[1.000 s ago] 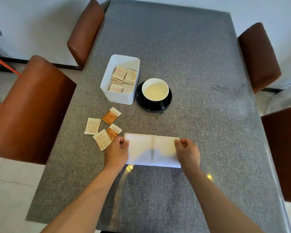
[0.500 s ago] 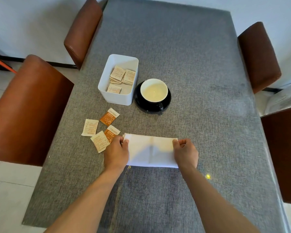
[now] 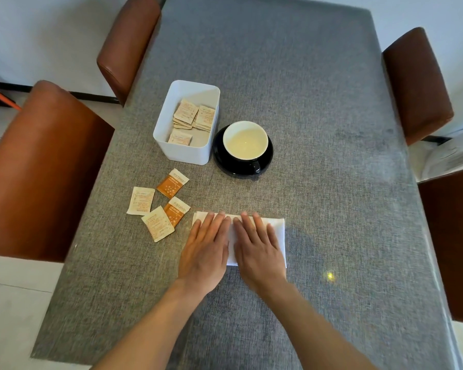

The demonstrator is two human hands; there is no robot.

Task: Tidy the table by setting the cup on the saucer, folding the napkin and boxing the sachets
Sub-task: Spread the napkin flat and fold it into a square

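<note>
A white napkin (image 3: 277, 231) lies folded into a flat rectangle near the table's front. My left hand (image 3: 206, 249) and my right hand (image 3: 257, 247) rest flat on it side by side, fingers spread, covering most of it. A black cup (image 3: 245, 141) with a cream inside stands on a black saucer (image 3: 267, 162) behind the napkin. Left of the cup is a white box (image 3: 182, 150) with several sachets inside. Several loose sachets (image 3: 158, 206), beige and orange, lie on the table left of the napkin.
The table (image 3: 332, 209) has a grey cloth. Brown chairs stand around it: two on the left (image 3: 38, 169) (image 3: 126, 44) and two on the right (image 3: 417, 84) (image 3: 455, 241). A small light spot (image 3: 329, 275) shows right of my right wrist.
Both hands let go of the napkin's ends and moved to its middle, now pressing flat on it. The napkin looks shorter from left to right than before.
</note>
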